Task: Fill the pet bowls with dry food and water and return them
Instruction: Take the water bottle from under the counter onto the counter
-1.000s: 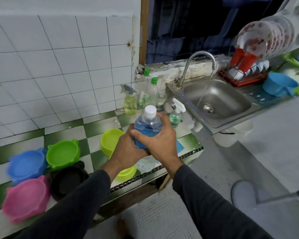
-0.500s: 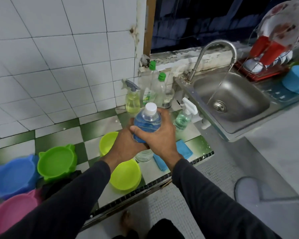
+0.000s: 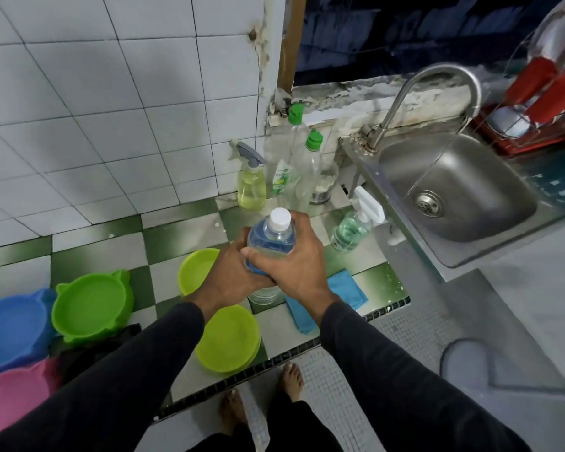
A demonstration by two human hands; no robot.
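Note:
Both my hands hold a clear water bottle (image 3: 271, 234) with a white cap, upright above the tiled counter (image 3: 163, 236). My left hand (image 3: 232, 275) wraps its left side and my right hand (image 3: 294, 262) grips it from the right. Below the hands lie two lime-yellow bowls, one (image 3: 194, 270) behind my left wrist and one (image 3: 229, 339) near the counter's front edge. Further left sit a green bowl (image 3: 92, 305), a blue bowl (image 3: 12, 327) and a pink bowl (image 3: 10, 396). A black bowl (image 3: 79, 350) is mostly hidden under my left sleeve.
Spray bottles (image 3: 251, 184) and green-capped dish soap bottles (image 3: 296, 164) stand against the wall. A blue cloth (image 3: 343, 293) lies under my right wrist. The steel sink (image 3: 454, 190) with a running tap (image 3: 437, 79) is on the right, a dish rack (image 3: 535, 106) beyond it.
The camera has tilted down and moved closer; my bare feet now show. Both hands keep the same hold on the bottle above the lime-yellow bowls.

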